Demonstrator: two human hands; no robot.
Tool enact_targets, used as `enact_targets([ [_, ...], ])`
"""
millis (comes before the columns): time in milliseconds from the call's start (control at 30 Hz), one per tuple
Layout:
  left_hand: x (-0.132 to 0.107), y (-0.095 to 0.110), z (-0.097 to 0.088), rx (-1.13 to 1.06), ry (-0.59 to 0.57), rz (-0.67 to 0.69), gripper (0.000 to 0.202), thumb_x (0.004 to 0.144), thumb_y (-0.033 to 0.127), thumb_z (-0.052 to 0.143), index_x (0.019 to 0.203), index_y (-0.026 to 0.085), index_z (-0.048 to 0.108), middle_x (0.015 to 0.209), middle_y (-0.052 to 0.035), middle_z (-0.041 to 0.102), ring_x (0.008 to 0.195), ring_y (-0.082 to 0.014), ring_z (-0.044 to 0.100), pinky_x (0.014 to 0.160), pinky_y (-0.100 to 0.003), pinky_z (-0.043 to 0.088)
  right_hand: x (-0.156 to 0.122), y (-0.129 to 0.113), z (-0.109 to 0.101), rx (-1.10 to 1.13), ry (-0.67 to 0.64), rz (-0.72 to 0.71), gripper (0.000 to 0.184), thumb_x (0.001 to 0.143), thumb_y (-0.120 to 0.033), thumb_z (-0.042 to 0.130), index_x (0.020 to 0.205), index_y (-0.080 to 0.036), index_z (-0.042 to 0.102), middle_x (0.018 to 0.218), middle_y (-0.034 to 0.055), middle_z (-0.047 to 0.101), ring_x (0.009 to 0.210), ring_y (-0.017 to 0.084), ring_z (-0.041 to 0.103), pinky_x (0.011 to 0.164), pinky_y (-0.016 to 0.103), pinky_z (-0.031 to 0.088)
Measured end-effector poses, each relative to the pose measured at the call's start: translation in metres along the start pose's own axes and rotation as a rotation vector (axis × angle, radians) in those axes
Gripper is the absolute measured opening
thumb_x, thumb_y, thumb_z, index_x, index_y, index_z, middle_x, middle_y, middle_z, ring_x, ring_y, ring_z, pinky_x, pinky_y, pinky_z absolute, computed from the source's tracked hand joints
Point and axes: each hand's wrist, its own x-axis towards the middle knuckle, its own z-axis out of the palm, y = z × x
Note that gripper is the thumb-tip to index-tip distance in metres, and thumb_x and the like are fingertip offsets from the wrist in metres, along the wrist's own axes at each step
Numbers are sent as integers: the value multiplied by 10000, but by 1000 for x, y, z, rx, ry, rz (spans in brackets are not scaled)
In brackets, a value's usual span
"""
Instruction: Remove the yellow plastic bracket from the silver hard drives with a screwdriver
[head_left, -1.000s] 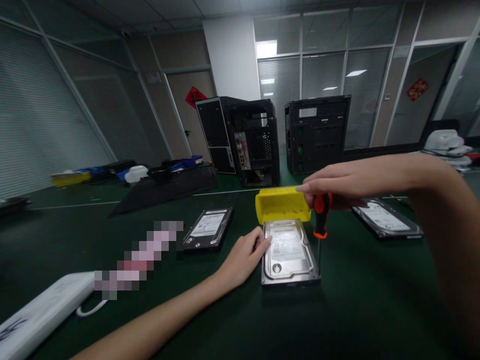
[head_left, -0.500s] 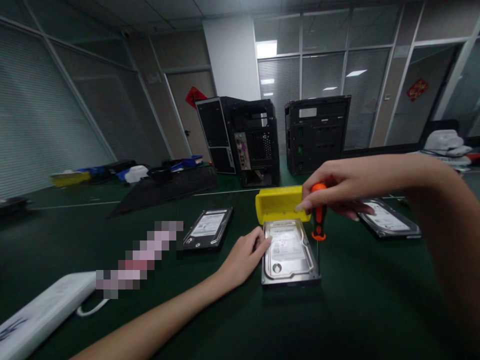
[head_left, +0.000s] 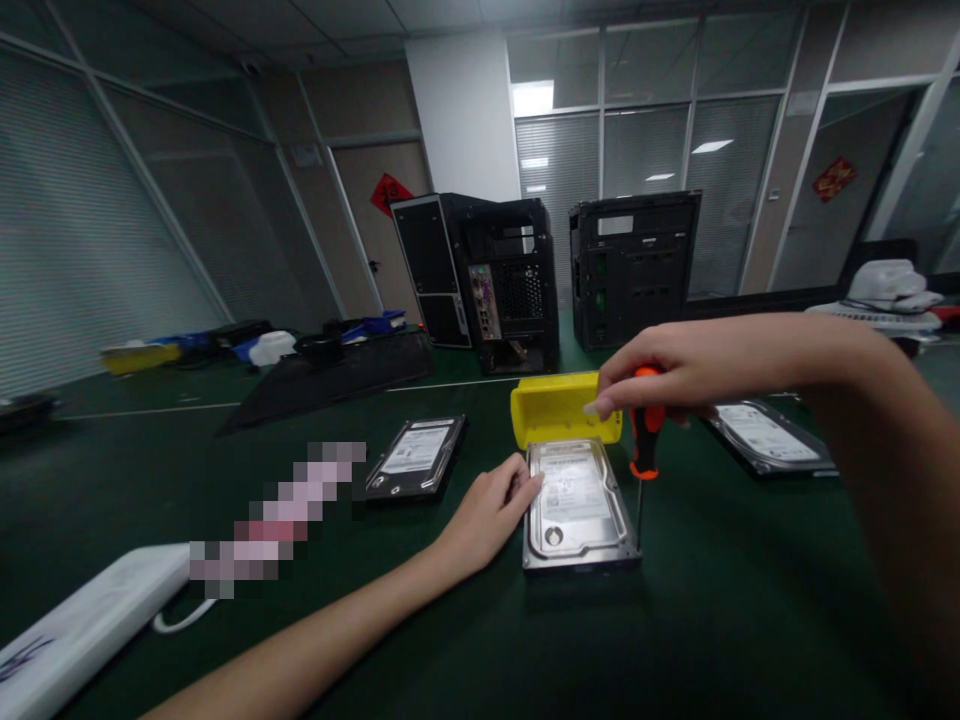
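A silver hard drive (head_left: 576, 502) lies flat on the green table in front of me. My left hand (head_left: 489, 512) rests against its left edge, fingertips on the casing. My right hand (head_left: 667, 368) grips the orange-and-black handle of a screwdriver (head_left: 645, 440) held upright, its thin shaft reaching down to the drive's near right corner. A yellow plastic box (head_left: 564, 409) stands just behind the drive.
Two more hard drives lie on the table, one to the left (head_left: 416, 458) and one at the right (head_left: 769, 438). Two open black computer cases (head_left: 510, 280) (head_left: 634, 265) stand behind. A white flat object (head_left: 82, 625) lies near left; a black panel (head_left: 337, 375) leans farther back.
My right hand's fingers have shifted around the screwdriver handle, which has turned and tilted slightly. The left hand and the drive have stayed in place.
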Motion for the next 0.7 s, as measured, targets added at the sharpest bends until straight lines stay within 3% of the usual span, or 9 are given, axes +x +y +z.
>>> enact_targets([
  [267, -1, 1, -1, 2, -8, -8, 330, 874, 464, 318, 760, 186, 453, 692, 16, 511, 635, -142, 461, 563, -240, 317, -5, -4, 2, 44, 70, 57, 484, 837, -523, 272, 1044, -208, 577, 963, 57, 613, 741, 188, 546, 570, 253, 416],
  [467, 0, 1, 0, 3, 8, 6, 320, 873, 449, 324, 746, 184, 450, 674, 20, 490, 631, -140, 457, 564, -240, 313, -5, -2, -1, 31, -20, -19, 330, 834, -434, 362, 1013, -207, 522, 930, 48, 598, 686, 157, 538, 544, 227, 416],
  [700, 0, 0, 0, 3, 1, 2, 326, 874, 460, 323, 743, 187, 442, 662, 26, 489, 620, -137, 459, 552, -236, 304, -1, -1, 0, 6, -16, -15, 437, 786, -520, 428, 965, -169, 617, 757, 36, 581, 564, 123, 490, 468, 225, 352],
])
